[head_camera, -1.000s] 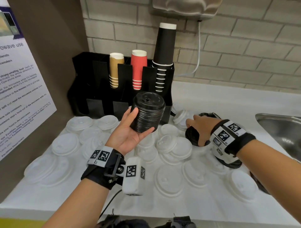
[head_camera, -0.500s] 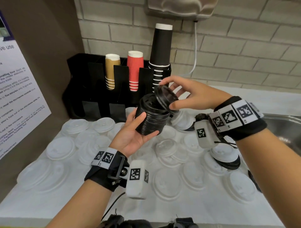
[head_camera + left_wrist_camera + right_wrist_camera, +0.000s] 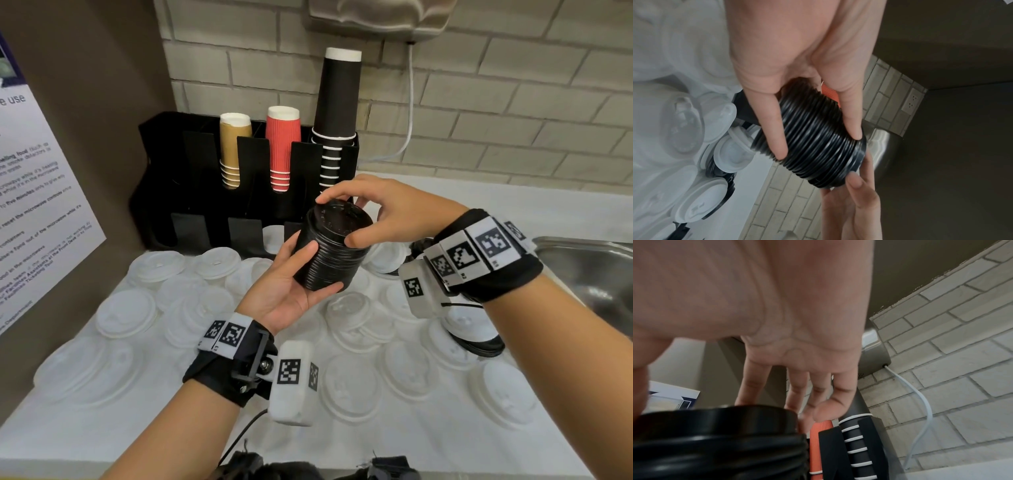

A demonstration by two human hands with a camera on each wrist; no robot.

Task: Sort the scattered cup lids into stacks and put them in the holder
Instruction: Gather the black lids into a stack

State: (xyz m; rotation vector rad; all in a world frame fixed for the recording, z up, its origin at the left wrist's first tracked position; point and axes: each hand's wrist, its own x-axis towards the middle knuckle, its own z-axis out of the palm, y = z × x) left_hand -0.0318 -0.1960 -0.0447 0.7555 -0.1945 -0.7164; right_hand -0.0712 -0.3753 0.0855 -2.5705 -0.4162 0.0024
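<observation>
**Seating a lid on the black stack**

Head view: my left hand (image 3: 287,291) cradles the stack of black lids (image 3: 334,251) from below, thumb and fingers curled round its ribbed side, above the counter (image 3: 394,442) and just in front of the black holder (image 3: 205,192). My right hand (image 3: 387,212) arches over the stack's top, fingertips pinching the rim of the uppermost lid. White lids (image 3: 349,387) lie scattered all over the counter; a few black ones sit under white ones near the sink (image 3: 589,270).

Left wrist view: two fingers (image 3: 849,116) press along the stack's ribs, which look evenly nested, though the picture is blurred.

Right wrist view: the fingers (image 3: 754,382) spread down over the stack's far rim.

My worry: if the top lid seats crooked, it may pop off, and pressing too hard against a one-handed grip could tilt the stack and spill it.
</observation>
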